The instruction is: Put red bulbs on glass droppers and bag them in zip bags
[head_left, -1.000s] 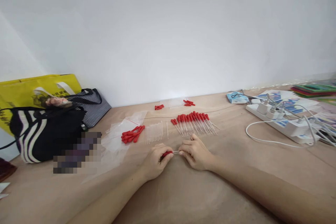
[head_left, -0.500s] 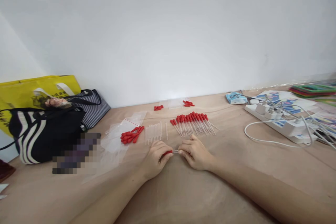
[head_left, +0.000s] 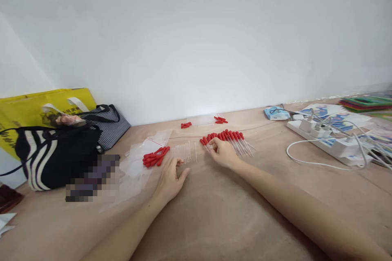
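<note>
Droppers with red rubber bulbs and clear tubes [head_left: 235, 140] lie side by side in a row, bulbs toward the wall. Over the left part of that row is my right hand [head_left: 225, 153], its thumb and forefinger pinched on a dropper that the fingers mostly hide. My left hand [head_left: 171, 179] rests low over the table with thumb and fingers apart, holding nothing. Just beyond it are a pile of loose red rubber bulbs [head_left: 156, 157] and a set of clear tubes [head_left: 182, 151]. One single tube [head_left: 196, 151] lies between those tubes and the dropper row.
Clear plastic bags [head_left: 134, 167] spread left of the bulbs. Against the wall lie more red bulbs [head_left: 185, 125] and tubes. Black [head_left: 61, 159], striped [head_left: 113, 130] and yellow bags [head_left: 18, 108] stand at left. A power strip with cables [head_left: 343, 151] and a blue mask [head_left: 275, 113] are at right.
My hands have parted from the red bulb and clear tube they held together. The right hand moved forward to the dropper row; the left let go, opened and shifted left toward the loose tubes.
</note>
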Available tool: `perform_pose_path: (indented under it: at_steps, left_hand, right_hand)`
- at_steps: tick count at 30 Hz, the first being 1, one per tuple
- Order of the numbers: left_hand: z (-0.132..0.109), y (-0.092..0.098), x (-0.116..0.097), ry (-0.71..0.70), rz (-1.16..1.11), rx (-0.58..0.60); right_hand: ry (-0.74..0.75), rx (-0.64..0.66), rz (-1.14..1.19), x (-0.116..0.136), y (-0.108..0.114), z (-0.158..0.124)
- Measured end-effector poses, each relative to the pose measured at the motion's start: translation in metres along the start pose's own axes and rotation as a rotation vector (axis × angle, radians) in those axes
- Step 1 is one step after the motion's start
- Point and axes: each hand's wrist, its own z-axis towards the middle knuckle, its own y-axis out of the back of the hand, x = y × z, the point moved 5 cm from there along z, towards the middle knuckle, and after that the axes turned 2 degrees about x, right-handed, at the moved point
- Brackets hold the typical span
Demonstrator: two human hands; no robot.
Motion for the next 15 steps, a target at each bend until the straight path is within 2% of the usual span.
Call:
perform_pose_path:
  at_steps: [3,7,15]
  left_hand:
    - [0.0,-0.003,0.004,0.021,0.0,0.048]
    - [0.001,-0.004,0.0,0.021,0.005,0.089]
    - [0.003,-0.002,-0.003,0.029,0.025,0.114]
  right_hand:
    - [-0.108,-0.044,-0.12,0.0,-0.007,0.017]
    - [-0.189,-0.029,-0.201,0.002,-0.018,0.023]
    - [-0.205,-0.005,-0.256,0.003,-0.022,0.02]
